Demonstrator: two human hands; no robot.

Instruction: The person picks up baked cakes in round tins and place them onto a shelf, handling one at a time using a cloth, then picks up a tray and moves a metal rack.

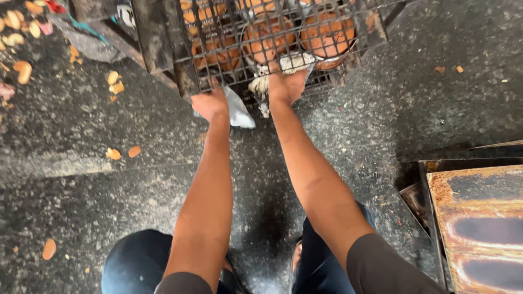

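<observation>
Both hands (pixel 248 95) grip crate (pixel 188 71) — clay cups (pixel 327 35) inside

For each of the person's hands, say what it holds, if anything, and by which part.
Left hand and right hand each grip the near edge of the dark crate, through pale rags.

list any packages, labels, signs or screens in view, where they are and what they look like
Plastic wrapper: pale grey-white, crumpled, at the left hand, by the near edge of the dark metal crate.
Sticker-like patch: white on black, top left beside the crate; too small to tell more.
No signs or screens.
</observation>
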